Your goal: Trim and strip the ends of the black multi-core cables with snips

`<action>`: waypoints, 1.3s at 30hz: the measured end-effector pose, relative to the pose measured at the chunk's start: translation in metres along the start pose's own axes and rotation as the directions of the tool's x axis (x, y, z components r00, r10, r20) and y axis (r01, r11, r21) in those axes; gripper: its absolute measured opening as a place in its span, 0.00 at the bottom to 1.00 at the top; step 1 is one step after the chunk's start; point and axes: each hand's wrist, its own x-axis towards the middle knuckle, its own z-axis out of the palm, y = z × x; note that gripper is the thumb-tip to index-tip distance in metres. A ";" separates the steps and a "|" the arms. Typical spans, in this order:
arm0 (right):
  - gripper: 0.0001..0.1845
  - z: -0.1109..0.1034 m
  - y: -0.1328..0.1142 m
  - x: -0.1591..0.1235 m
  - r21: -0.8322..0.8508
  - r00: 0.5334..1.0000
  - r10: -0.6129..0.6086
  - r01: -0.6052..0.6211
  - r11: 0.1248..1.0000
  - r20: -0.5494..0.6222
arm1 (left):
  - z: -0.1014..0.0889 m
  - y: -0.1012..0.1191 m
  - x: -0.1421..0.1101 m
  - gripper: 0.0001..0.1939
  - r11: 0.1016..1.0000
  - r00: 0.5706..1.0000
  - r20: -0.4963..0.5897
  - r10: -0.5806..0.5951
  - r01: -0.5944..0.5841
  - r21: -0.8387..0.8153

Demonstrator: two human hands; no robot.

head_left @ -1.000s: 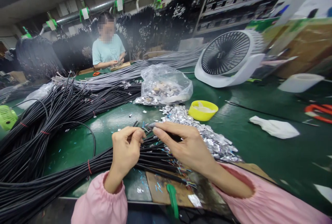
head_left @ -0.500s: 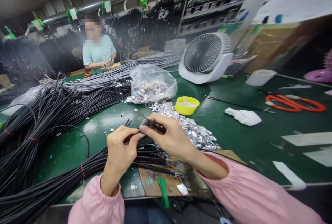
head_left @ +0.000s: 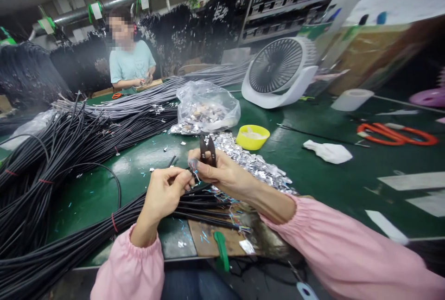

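My left hand (head_left: 167,193) is closed in a pinch on a black cable (head_left: 173,161) near its end. Thin coloured wires (head_left: 195,170) fan out from that end, between my two hands. Tucked in my right hand (head_left: 225,170) is a pair of dark snips (head_left: 207,149), its two pointed blades apart and aimed upward. The thumb and forefinger of this hand, one tip covered in grey, meet at the wires. Below both hands runs a tied bundle of black cables (head_left: 139,207), with stripped coloured ends lying to the right.
Foil scraps (head_left: 257,170) are heaped beyond my right hand, beside a yellow dish (head_left: 252,137) and a clear plastic bag (head_left: 208,105). Farther off are a white fan (head_left: 278,73) and orange-handled scissors (head_left: 396,134). More black cables (head_left: 69,151) cover the left. A co-worker (head_left: 132,63) sits across the table.
The snips have turned upright in my right hand and their blades now show apart. Coloured wires at the cable end have come into view between my fingers.
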 end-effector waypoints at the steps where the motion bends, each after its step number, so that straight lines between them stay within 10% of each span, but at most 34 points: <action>1: 0.23 0.000 0.000 0.000 -0.019 1.000 -0.003 0.003 1.000 -0.005 | 0.000 0.001 0.000 0.18 1.000 1.000 -0.016 -0.002 0.002 -0.002; 5: 0.21 0.001 -0.002 0.000 -0.295 0.992 -0.112 0.089 0.951 -0.060 | 0.003 0.002 0.000 0.13 0.991 0.981 -0.181 0.070 -0.047 0.127; 11: 0.08 0.003 -0.002 -0.001 -0.771 0.863 -0.485 0.211 0.601 -0.142 | 0.009 0.002 -0.002 0.13 0.964 0.977 -0.209 0.039 0.019 0.265; 17: 0.18 -0.003 0.000 0.001 -0.327 1.000 -0.011 0.002 0.945 -0.026 | 0.000 0.000 0.002 0.14 0.981 0.987 -0.154 0.054 -0.023 0.194; 20: 0.20 -0.002 0.000 0.004 -0.431 0.991 -0.120 0.081 0.899 -0.063 | -0.001 -0.002 0.005 0.16 0.984 0.989 -0.147 0.026 0.001 0.179; 25: 0.12 -0.004 0.001 0.011 -0.758 0.835 -0.501 0.170 0.630 -0.228 | 0.004 -0.004 0.006 0.19 0.968 0.980 -0.197 0.020 0.030 0.249; 29: 0.19 -0.016 0.001 0.016 -0.715 0.581 -0.578 -0.009 0.699 -0.573 | 0.004 -0.003 0.004 0.20 0.966 0.972 -0.237 0.009 0.053 0.254; 33: 0.27 -0.011 -0.002 0.015 -0.645 0.908 -0.299 0.043 0.763 -0.293 | 0.004 -0.001 0.003 0.19 0.960 0.968 -0.249 0.030 0.041 0.276; 39: 0.28 0.000 -0.001 0.012 -0.305 0.999 0.006 -0.018 0.952 -0.042 | 0.003 -0.002 0.005 0.17 0.966 0.978 -0.201 0.062 -0.009 0.257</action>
